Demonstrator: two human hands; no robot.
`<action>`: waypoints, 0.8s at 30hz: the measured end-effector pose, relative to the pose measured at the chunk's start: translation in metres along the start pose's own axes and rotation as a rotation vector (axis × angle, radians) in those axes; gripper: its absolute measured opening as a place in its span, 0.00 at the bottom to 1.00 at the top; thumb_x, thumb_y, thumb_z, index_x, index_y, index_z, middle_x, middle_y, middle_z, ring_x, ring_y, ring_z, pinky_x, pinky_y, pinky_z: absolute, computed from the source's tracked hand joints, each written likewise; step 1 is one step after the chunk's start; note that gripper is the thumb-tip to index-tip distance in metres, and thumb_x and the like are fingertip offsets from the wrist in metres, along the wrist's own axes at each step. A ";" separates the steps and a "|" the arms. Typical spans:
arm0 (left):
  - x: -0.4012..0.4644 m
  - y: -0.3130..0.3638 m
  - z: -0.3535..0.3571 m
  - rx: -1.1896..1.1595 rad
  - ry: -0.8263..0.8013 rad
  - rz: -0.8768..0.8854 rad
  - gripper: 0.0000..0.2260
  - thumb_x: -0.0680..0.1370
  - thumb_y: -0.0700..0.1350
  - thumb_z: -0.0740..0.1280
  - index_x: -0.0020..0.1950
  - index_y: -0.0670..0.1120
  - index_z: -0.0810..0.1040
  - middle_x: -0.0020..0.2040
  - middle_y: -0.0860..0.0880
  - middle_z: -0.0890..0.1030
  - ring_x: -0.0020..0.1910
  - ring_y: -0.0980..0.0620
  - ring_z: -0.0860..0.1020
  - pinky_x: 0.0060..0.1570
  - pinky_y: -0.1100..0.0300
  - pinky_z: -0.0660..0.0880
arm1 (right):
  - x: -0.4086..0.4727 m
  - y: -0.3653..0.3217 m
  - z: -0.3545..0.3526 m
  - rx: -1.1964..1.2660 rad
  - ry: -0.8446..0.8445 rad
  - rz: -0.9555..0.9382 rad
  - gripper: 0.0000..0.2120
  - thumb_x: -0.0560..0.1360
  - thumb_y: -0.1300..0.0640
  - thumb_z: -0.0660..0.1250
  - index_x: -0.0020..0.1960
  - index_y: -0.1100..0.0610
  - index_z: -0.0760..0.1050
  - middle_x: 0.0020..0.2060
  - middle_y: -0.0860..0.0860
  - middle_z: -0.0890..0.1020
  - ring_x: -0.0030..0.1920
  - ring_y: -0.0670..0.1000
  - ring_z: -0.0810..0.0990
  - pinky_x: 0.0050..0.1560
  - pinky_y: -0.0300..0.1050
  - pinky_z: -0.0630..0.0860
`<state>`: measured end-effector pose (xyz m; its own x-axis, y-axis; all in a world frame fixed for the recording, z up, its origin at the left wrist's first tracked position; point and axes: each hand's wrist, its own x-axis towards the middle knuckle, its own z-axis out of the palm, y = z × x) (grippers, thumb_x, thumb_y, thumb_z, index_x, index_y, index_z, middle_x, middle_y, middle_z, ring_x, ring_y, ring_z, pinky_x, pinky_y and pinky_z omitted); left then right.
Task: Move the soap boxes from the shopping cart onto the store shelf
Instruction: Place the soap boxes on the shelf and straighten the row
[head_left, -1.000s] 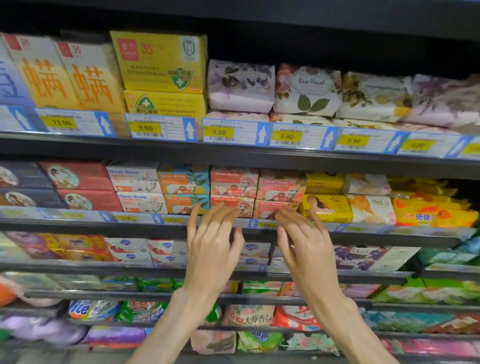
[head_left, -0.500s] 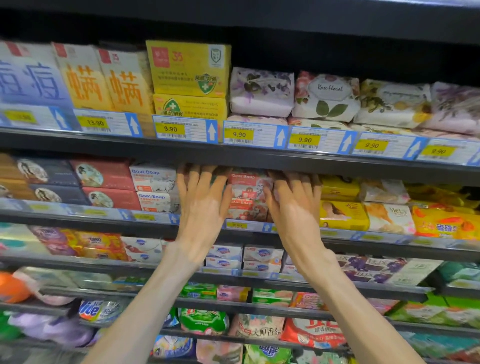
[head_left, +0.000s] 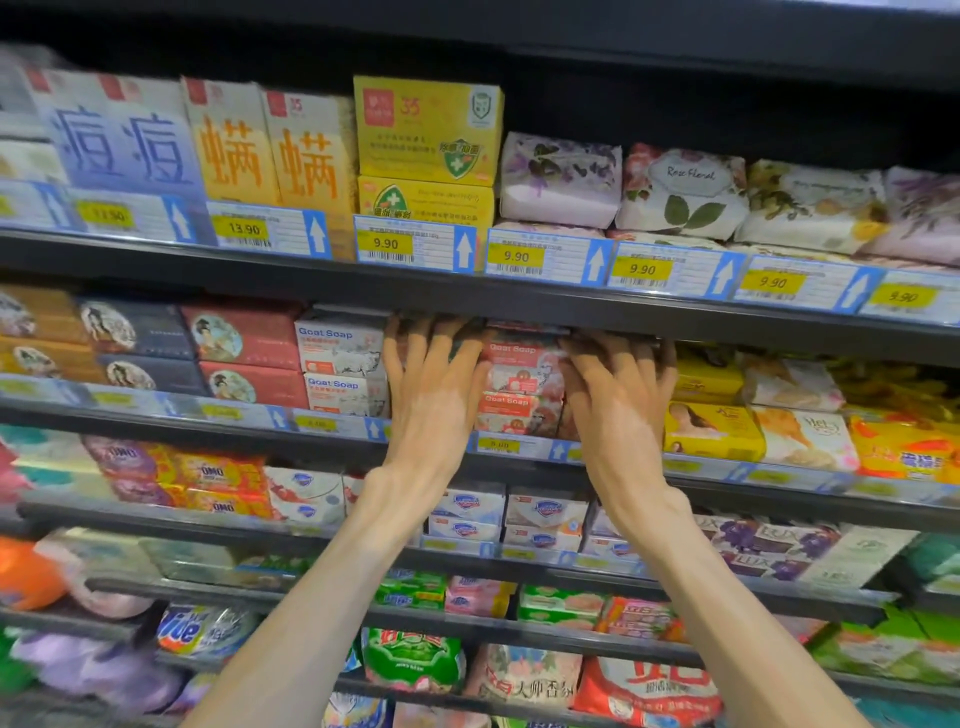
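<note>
Soap boxes (head_left: 522, 387): stacked on shelf (head_left: 332, 439), tight under upper ledge. Left hand (head_left: 434, 395), right hand (head_left: 615, 402) flank stack, fingers spread flat, gripping nothing.

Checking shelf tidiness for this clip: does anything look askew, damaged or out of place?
Nothing stands out. Both hands, left hand and right hand, lie flat against the pink Goat Soap boxes, which sit squarely stacked.

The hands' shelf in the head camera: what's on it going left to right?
Dark boxes → red boxes → white Goat Soap → left hand → pink Goat Soap → right hand → yellow boxes
</note>
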<state>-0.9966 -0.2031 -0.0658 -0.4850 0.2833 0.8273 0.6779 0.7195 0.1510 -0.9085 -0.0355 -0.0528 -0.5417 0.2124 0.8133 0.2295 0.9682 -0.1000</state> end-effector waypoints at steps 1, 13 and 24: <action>0.001 0.000 0.000 0.001 -0.009 -0.007 0.08 0.82 0.47 0.66 0.58 0.47 0.80 0.66 0.48 0.77 0.70 0.43 0.70 0.75 0.37 0.56 | 0.001 0.000 0.000 0.001 -0.003 -0.001 0.14 0.80 0.52 0.61 0.60 0.50 0.81 0.63 0.52 0.80 0.67 0.60 0.73 0.72 0.64 0.59; 0.001 0.048 -0.009 -0.037 -0.053 0.121 0.15 0.80 0.48 0.67 0.66 0.48 0.77 0.64 0.46 0.76 0.66 0.42 0.72 0.74 0.38 0.58 | -0.018 0.030 -0.030 -0.028 0.004 0.065 0.15 0.81 0.53 0.64 0.66 0.55 0.75 0.57 0.53 0.77 0.62 0.59 0.73 0.75 0.61 0.58; 0.018 0.082 0.022 -0.067 -0.197 0.074 0.15 0.81 0.56 0.63 0.60 0.51 0.82 0.63 0.46 0.79 0.68 0.38 0.71 0.72 0.36 0.55 | -0.022 0.072 -0.032 -0.097 -0.049 0.161 0.12 0.80 0.51 0.65 0.56 0.58 0.77 0.49 0.57 0.75 0.53 0.62 0.72 0.70 0.64 0.63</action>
<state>-0.9625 -0.1251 -0.0503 -0.5269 0.4566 0.7168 0.7475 0.6503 0.1352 -0.8539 0.0254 -0.0598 -0.5296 0.3724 0.7621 0.3925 0.9041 -0.1691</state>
